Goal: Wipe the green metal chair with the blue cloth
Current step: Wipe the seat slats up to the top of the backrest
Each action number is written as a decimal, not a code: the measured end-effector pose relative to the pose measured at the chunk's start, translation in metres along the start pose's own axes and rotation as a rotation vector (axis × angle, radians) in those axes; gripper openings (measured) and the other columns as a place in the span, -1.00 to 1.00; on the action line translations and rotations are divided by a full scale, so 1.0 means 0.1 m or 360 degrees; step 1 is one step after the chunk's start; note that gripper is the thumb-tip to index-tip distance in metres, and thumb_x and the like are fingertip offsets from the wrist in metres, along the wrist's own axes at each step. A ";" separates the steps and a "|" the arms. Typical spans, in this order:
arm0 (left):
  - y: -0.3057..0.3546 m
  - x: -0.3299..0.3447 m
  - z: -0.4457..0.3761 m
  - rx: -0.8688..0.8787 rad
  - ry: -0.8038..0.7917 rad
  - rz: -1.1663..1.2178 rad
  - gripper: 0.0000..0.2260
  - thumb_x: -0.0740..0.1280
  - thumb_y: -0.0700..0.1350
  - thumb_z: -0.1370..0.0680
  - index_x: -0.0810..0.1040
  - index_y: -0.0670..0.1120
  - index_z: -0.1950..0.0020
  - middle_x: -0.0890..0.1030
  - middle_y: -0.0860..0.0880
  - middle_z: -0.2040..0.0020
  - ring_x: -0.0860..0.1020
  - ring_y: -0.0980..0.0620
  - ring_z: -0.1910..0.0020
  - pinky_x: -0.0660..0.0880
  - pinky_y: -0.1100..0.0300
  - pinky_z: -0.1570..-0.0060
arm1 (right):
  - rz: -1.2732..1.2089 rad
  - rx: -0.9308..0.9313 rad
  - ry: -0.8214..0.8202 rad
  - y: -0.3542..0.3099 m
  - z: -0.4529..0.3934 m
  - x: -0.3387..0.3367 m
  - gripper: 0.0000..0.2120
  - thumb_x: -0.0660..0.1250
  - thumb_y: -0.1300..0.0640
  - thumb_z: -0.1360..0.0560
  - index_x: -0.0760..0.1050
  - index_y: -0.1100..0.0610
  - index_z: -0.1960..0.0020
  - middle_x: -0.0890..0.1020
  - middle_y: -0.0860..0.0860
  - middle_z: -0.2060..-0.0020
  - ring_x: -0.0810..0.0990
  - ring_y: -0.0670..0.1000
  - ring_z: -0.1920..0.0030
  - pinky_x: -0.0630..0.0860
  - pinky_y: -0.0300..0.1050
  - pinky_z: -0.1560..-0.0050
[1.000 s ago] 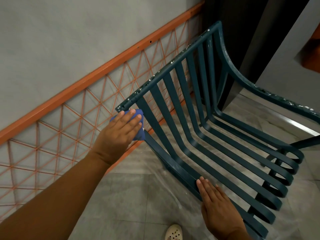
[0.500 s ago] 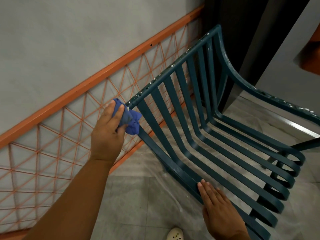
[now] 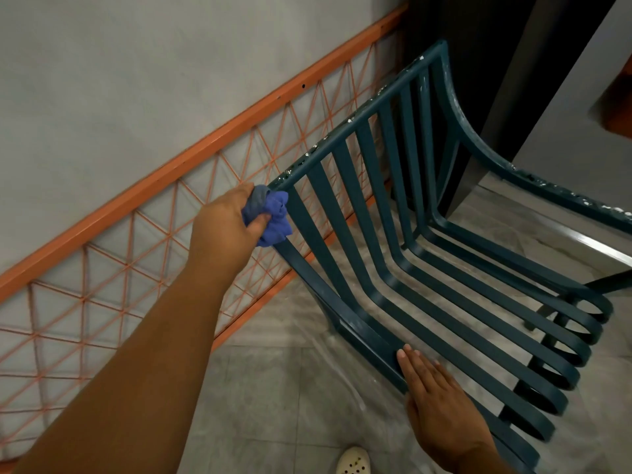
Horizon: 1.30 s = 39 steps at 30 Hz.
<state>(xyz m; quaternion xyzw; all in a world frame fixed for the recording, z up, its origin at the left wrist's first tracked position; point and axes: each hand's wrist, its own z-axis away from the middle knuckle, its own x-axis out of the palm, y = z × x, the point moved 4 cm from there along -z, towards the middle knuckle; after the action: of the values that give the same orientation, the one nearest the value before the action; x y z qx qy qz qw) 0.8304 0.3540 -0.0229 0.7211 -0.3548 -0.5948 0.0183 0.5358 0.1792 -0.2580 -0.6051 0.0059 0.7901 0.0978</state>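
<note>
The left hand [image 3: 227,227] squeezes the bunched-up blue cloth [image 3: 273,220] against the corner of the green metal chair [image 3: 427,285] at about 10 o'clock, and the right hand [image 3: 441,408] lies flat with straight fingers on the seat's side rail at about 5 o'clock. The chair fills the right side, beside an orange railing [image 3: 171,172]. The cloth looks soft and squishy, easy to wrap round a slat; the chair looks hard, probably heavy, so hold its frame.
</note>
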 end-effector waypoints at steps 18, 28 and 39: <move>0.01 0.03 -0.34 -0.0184 -0.0044 0.0048 -0.62 0.48 0.00 -0.42 0.48 -0.14 -0.13 0.55 -0.05 0.08 0.52 -0.01 0.12 0.35 0.21 0.19 | 0.0009 0.0069 0.0067 0.04 -0.04 0.03 -0.44 -0.26 -0.07 -0.61 -0.12 0.10 -0.56 0.54 -0.06 -0.29 0.30 -0.06 -0.41 -0.09 -0.10 -0.42; 0.17 0.17 -0.31 0.0216 0.0046 -0.0173 -0.70 0.44 -0.14 -0.46 0.61 -0.14 -0.17 0.64 -0.10 -0.06 0.59 -0.11 -0.04 0.46 0.13 -0.08 | 0.0119 0.0058 0.0105 0.12 -0.07 0.15 -0.41 -0.30 -0.15 -0.60 -0.08 0.08 -0.56 0.51 -0.09 -0.29 -0.18 -0.02 -0.55 -0.11 -0.10 -0.42; 0.15 0.04 -0.20 0.0105 0.0000 -0.0106 -0.66 0.44 -0.22 -0.45 0.58 -0.14 -0.22 0.65 -0.13 -0.07 0.60 -0.09 -0.05 0.34 0.37 -0.05 | -0.0001 -0.0026 0.0250 0.08 -0.12 0.14 -0.43 -0.32 -0.07 -0.60 -0.09 0.10 -0.56 -0.11 0.01 -0.57 -0.15 -0.03 -0.55 -0.16 -0.10 -0.46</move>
<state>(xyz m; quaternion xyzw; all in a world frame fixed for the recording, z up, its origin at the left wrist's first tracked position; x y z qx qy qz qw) 0.8403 0.3324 -0.0140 0.7327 -0.3501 -0.5831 -0.0251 0.5429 0.1721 -0.2757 -0.6660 0.0069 0.7402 0.0922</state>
